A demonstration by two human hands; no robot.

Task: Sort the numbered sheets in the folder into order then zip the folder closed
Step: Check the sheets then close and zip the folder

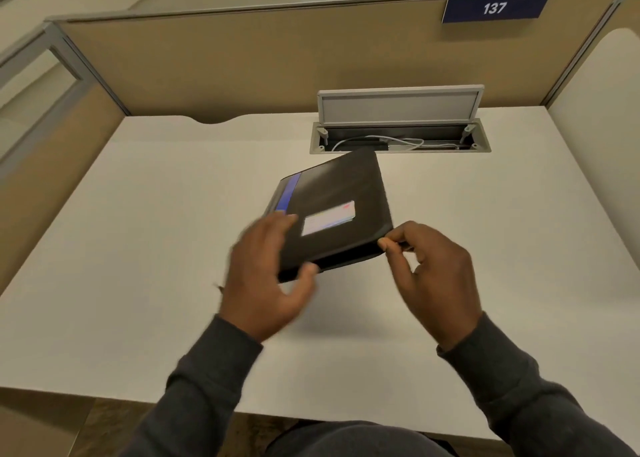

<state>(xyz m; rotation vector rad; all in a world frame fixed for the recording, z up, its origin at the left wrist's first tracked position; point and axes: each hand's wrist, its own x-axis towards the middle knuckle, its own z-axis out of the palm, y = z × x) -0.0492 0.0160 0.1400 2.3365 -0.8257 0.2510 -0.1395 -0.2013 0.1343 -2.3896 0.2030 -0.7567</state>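
Enclosing the white desk (138,248) beneath the folder (339,186), tan partitions (242,68) stand.

Black folder (341,186), cover closed, on white desk (138,214) mid-surface. Rotated askew, far corner pointing away, near edge looks raised. Blue strip (290,191) along left edge. White label (329,218) on cover, print blurred. Zip state unreadable.

Both hands hold the black folder (341,200) above the white desk (138,248) — left hand (266,280) gripping, right hand (433,269) pinching its corner.
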